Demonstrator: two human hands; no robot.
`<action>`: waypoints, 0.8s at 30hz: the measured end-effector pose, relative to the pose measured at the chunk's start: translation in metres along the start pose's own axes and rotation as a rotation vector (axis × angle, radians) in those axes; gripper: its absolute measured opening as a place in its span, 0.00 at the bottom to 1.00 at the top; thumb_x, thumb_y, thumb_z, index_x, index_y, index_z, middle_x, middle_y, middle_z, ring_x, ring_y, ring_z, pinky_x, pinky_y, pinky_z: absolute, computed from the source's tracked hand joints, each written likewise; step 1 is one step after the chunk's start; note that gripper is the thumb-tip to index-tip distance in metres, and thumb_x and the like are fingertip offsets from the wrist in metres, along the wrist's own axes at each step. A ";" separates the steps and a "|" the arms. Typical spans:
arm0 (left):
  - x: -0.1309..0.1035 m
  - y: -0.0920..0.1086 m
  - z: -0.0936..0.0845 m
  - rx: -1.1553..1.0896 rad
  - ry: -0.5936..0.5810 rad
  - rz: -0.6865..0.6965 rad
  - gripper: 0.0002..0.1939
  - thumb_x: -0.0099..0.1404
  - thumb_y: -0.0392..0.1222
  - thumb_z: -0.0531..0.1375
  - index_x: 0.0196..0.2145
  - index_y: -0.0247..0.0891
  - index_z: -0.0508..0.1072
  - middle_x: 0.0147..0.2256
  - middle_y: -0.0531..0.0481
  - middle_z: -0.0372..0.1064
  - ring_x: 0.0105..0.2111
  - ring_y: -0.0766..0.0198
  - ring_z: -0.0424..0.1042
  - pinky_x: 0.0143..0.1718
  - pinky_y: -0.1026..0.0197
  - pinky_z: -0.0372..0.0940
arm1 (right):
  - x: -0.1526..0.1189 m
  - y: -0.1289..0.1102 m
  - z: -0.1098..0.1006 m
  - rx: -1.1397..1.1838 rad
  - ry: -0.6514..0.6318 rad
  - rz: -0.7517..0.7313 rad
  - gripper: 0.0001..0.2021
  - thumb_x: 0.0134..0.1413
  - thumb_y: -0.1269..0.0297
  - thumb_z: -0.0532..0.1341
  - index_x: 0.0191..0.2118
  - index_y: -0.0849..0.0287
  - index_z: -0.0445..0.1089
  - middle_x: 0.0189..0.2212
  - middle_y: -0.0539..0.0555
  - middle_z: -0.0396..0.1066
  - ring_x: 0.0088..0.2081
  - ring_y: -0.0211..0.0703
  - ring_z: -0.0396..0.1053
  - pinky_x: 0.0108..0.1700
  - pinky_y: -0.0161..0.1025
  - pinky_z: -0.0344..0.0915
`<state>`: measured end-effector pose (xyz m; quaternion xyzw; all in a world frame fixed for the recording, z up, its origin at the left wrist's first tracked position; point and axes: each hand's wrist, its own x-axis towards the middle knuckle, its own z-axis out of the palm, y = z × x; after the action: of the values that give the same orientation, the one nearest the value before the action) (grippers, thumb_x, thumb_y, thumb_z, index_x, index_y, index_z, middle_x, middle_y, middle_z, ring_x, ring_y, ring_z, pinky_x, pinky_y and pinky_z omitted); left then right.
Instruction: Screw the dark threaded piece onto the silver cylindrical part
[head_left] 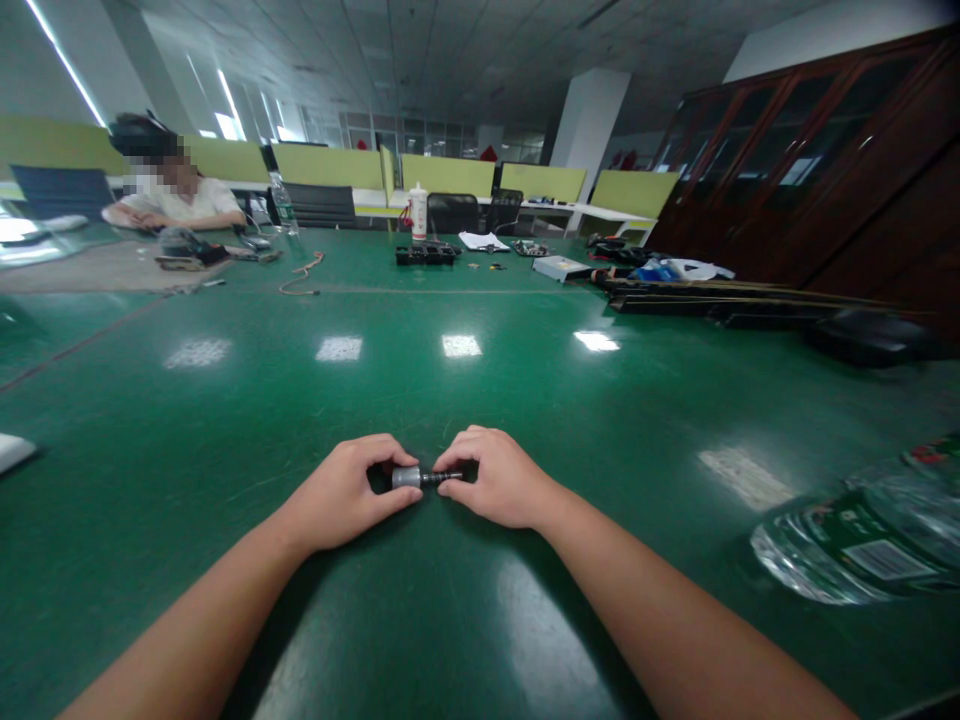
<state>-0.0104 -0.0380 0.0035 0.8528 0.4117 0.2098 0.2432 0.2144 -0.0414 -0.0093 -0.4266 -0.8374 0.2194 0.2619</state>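
Note:
Near the middle of the green table [375, 380], a small silver cylinder [406, 478] lies between the thumb and fingers of my left hand [352, 490], which is closed on it. A thin dark threaded rod [435, 479] extends from the cylinder's right end. The thumb and fingertips of my right hand [499, 480] pinch the rod near its right end. Both hands rest low over the tabletop, their fingertips a short gap apart. The fingers partly cover both pieces.
A large water bottle [862, 540] lies at the right. Dark strips [675, 297], a grey box [560, 268] and a black part [426, 255] are farther back, near a white bottle [418, 212]. Another person [176, 195] sits at the far left.

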 end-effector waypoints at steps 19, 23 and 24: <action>0.000 -0.011 -0.005 0.046 0.059 -0.077 0.12 0.60 0.49 0.64 0.37 0.39 0.76 0.37 0.50 0.75 0.37 0.57 0.73 0.41 0.58 0.66 | -0.003 0.026 -0.013 -0.068 0.087 0.240 0.05 0.47 0.66 0.69 0.34 0.55 0.79 0.31 0.50 0.75 0.33 0.39 0.68 0.38 0.37 0.62; 0.000 -0.012 -0.006 0.052 0.066 -0.082 0.12 0.60 0.50 0.64 0.37 0.39 0.76 0.37 0.49 0.75 0.38 0.57 0.73 0.41 0.57 0.66 | -0.004 0.026 -0.013 -0.062 0.078 0.231 0.06 0.47 0.66 0.69 0.34 0.55 0.79 0.31 0.50 0.74 0.34 0.39 0.68 0.39 0.37 0.62; 0.000 -0.012 -0.006 0.052 0.066 -0.080 0.12 0.60 0.50 0.64 0.37 0.39 0.76 0.36 0.49 0.75 0.38 0.57 0.73 0.41 0.57 0.66 | -0.004 0.026 -0.013 -0.059 0.079 0.225 0.06 0.48 0.67 0.69 0.34 0.55 0.79 0.31 0.50 0.74 0.34 0.39 0.68 0.39 0.37 0.62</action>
<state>-0.0209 -0.0304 0.0010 0.8343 0.4586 0.2173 0.2155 0.2399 -0.0292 -0.0158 -0.5336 -0.7795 0.2056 0.2556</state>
